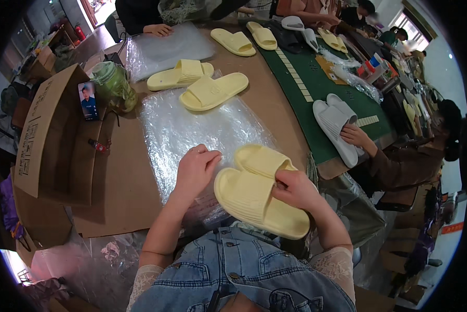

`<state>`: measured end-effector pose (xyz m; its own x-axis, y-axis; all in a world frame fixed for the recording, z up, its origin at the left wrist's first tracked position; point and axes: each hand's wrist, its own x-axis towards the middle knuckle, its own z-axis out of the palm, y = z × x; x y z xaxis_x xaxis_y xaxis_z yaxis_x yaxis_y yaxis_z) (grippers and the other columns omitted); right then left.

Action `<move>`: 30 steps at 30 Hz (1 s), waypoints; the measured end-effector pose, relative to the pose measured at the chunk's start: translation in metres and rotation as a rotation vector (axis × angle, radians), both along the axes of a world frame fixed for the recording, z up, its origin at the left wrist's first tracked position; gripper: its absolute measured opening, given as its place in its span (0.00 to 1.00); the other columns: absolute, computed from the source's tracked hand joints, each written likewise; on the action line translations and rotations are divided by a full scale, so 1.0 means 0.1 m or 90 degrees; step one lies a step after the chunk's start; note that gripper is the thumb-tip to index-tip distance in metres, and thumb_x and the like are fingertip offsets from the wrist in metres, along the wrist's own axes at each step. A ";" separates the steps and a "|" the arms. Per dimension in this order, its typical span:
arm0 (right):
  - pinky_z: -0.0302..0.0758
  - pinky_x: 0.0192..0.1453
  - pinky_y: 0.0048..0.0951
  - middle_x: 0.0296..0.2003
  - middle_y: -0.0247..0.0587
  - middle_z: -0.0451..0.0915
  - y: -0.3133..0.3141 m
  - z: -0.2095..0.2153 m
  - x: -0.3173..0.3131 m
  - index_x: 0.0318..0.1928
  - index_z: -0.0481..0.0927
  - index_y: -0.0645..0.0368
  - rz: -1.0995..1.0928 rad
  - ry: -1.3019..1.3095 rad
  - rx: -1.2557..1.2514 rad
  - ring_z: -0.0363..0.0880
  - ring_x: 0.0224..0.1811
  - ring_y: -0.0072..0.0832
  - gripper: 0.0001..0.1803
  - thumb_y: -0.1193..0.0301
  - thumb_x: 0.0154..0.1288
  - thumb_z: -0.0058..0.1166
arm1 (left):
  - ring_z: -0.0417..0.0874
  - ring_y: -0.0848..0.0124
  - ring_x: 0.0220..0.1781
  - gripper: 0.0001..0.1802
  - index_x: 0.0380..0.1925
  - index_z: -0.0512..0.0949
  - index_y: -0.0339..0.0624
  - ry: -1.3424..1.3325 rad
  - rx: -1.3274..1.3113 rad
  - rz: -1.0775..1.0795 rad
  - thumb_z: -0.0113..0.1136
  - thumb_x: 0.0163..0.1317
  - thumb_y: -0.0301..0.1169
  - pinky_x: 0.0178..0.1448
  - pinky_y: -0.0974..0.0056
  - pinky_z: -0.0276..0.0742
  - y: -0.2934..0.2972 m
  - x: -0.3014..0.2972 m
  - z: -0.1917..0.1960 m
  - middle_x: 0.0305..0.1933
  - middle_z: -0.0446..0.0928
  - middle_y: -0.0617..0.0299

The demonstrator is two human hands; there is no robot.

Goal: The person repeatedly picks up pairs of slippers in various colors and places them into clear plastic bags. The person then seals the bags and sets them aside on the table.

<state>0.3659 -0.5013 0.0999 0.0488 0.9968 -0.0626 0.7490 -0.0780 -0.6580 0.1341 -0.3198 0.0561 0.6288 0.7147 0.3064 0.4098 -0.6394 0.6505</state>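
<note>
A pair of pale yellow slide slippers [246,195] is gripped in my right hand [298,188], its thumb and fingers closed at the straps. The two slippers lie side by side, one partly over the other, in front of my body. Just left of them, my left hand [194,167] is closed in a pinch above a stack of clear plastic bags [166,122]; what its fingertips hold, if anything, is too small to name. Beyond the bags rest two more yellow slippers [216,91], one resting partly against the other.
At left stands an open cardboard box [54,135] with a phone [88,101] at its edge, beside a green jar [113,86]. On the right, a co-worker's hand touches grey slippers [333,124] on a green mat [316,106]. Further yellow slippers [233,42] lie at the back.
</note>
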 end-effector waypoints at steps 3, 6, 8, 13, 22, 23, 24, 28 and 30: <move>0.75 0.36 0.48 0.25 0.49 0.78 0.14 -0.07 -0.20 0.32 0.73 0.61 0.035 -0.078 0.076 0.80 0.29 0.51 0.14 0.62 0.63 0.60 | 0.81 0.56 0.31 0.08 0.40 0.87 0.46 0.019 0.006 -0.079 0.63 0.63 0.33 0.38 0.56 0.77 -0.04 0.01 0.09 0.29 0.77 0.54; 0.76 0.36 0.50 0.27 0.51 0.78 0.29 -0.19 -0.36 0.36 0.73 0.62 0.025 -0.086 0.081 0.81 0.32 0.51 0.14 0.63 0.66 0.58 | 0.82 0.54 0.33 0.09 0.41 0.85 0.44 0.071 0.023 -0.096 0.62 0.65 0.33 0.38 0.55 0.79 -0.15 0.04 0.25 0.31 0.78 0.54; 0.76 0.37 0.50 0.27 0.51 0.79 0.37 -0.29 -0.37 0.35 0.73 0.62 -0.044 -0.089 0.096 0.81 0.32 0.51 0.14 0.63 0.65 0.57 | 0.83 0.53 0.34 0.10 0.43 0.85 0.44 0.074 0.023 -0.102 0.62 0.65 0.33 0.38 0.54 0.79 -0.22 0.04 0.31 0.33 0.79 0.53; 0.77 0.38 0.50 0.27 0.52 0.79 0.51 -0.47 -0.49 0.35 0.73 0.62 0.040 -0.023 0.098 0.81 0.33 0.53 0.14 0.64 0.62 0.58 | 0.83 0.54 0.33 0.09 0.43 0.83 0.44 0.020 0.060 -0.120 0.60 0.66 0.33 0.36 0.55 0.79 -0.32 0.06 0.29 0.32 0.78 0.54; 0.73 0.41 0.53 0.32 0.57 0.78 1.18 -0.66 -0.49 0.39 0.69 0.61 -0.060 -0.068 0.167 0.78 0.38 0.58 0.13 0.65 0.69 0.54 | 0.82 0.56 0.31 0.16 0.53 0.83 0.41 -0.125 -0.073 -0.238 0.59 0.66 0.27 0.36 0.58 0.78 -0.70 0.10 0.43 0.30 0.77 0.53; 0.73 0.41 0.53 0.32 0.58 0.78 1.24 -0.69 -0.52 0.40 0.70 0.61 -0.081 -0.064 0.170 0.78 0.38 0.58 0.13 0.64 0.69 0.54 | 0.81 0.56 0.31 0.16 0.53 0.83 0.41 -0.127 -0.100 -0.258 0.60 0.66 0.27 0.36 0.58 0.77 -0.73 0.09 0.51 0.30 0.77 0.53; 0.74 0.41 0.53 0.32 0.58 0.78 1.31 -0.75 -0.56 0.41 0.70 0.61 -0.099 -0.058 0.173 0.78 0.38 0.59 0.13 0.64 0.70 0.54 | 0.81 0.57 0.31 0.15 0.53 0.83 0.42 -0.121 -0.114 -0.278 0.60 0.66 0.26 0.36 0.59 0.77 -0.75 0.06 0.55 0.29 0.77 0.54; 0.76 0.46 0.52 0.36 0.58 0.79 1.50 -0.93 -0.56 0.45 0.71 0.62 -0.161 -0.064 0.124 0.79 0.42 0.58 0.17 0.62 0.67 0.58 | 0.81 0.58 0.31 0.16 0.53 0.83 0.45 -0.088 -0.171 -0.350 0.63 0.65 0.29 0.37 0.60 0.76 -0.75 -0.04 0.48 0.30 0.76 0.55; 0.76 0.51 0.50 0.44 0.58 0.79 1.42 -0.99 -0.49 0.51 0.72 0.63 -0.110 -0.079 0.085 0.78 0.49 0.54 0.22 0.62 0.65 0.61 | 0.81 0.60 0.31 0.18 0.54 0.84 0.46 -0.030 -0.167 -0.397 0.66 0.64 0.32 0.38 0.60 0.77 -0.65 -0.11 0.41 0.30 0.77 0.56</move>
